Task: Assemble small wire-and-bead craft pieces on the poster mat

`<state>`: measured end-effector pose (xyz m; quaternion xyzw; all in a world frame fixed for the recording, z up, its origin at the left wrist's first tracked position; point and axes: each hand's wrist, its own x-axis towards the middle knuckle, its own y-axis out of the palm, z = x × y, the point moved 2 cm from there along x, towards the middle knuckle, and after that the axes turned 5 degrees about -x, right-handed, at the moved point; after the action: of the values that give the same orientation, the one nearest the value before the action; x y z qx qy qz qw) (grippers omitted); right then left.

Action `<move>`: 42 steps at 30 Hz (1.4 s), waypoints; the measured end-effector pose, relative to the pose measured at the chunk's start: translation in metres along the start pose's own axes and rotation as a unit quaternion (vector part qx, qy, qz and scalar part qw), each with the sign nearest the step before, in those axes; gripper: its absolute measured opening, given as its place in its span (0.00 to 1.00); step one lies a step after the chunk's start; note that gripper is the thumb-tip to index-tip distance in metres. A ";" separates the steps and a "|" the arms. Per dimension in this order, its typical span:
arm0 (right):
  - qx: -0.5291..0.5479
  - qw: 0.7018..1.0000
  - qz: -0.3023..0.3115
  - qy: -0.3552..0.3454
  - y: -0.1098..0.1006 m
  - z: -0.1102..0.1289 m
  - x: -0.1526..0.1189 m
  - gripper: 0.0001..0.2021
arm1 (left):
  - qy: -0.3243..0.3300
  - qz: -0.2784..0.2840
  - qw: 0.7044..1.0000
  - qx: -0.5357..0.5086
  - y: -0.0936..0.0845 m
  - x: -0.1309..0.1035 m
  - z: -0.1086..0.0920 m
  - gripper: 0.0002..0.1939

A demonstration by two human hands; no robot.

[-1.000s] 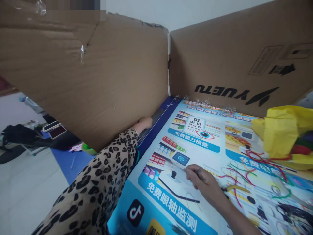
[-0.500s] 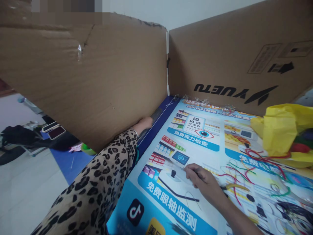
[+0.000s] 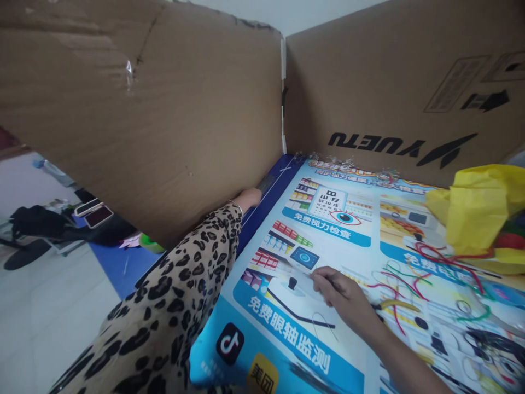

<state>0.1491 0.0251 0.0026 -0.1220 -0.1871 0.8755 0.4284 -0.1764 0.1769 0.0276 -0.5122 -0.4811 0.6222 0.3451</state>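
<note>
My left hand [image 3: 249,198], below a leopard-print sleeve [image 3: 180,279], reaches to the foot of the left cardboard panel [image 3: 184,120], beside a dark strip on the blue table edge [image 3: 283,171]. Its fingers are hidden behind the wrist and panel. Over the printed poster [image 3: 303,323], my right hand [image 3: 338,290] is closed in a pinch; something thin and faint shows at its fingertips, too small to name. A thin wire loop [image 3: 325,324] lies just below that hand. To its right are pliers with yellow handles [image 3: 396,303].
A right cardboard panel [image 3: 369,93] stands behind the poster. Red and green cords [image 3: 400,282], a yellow bag [image 3: 471,213] and black cables [image 3: 488,342] lie at the right. Clear wire bits [image 3: 342,162] line the back edge. Phones [image 3: 98,216] are at the left.
The view has shifted slightly. My left hand has moved a little farther up along the panel's foot. My right hand stays pinched at nearly the same spot on the poster.
</note>
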 end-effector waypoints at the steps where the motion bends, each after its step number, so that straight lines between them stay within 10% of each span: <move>1: 0.000 1.000 0.000 -0.001 0.000 0.000 0.000 0.15 | -0.005 0.001 1.000 0.005 0.001 0.000 0.000 0.17; 27: 0.006 1.000 0.017 0.015 0.000 -0.001 -0.001 0.15 | 0.009 0.049 0.976 -0.213 -0.002 -0.011 0.026 0.14; 42: 0.003 1.000 0.014 0.016 0.000 -0.001 0.000 0.15 | 0.065 -0.064 0.988 -0.127 0.010 -0.013 0.031 0.16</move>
<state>0.1494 0.0256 0.0012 -0.1373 -0.1762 0.8800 0.4191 -0.2029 0.1545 0.0225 -0.5595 -0.5647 0.4976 0.3470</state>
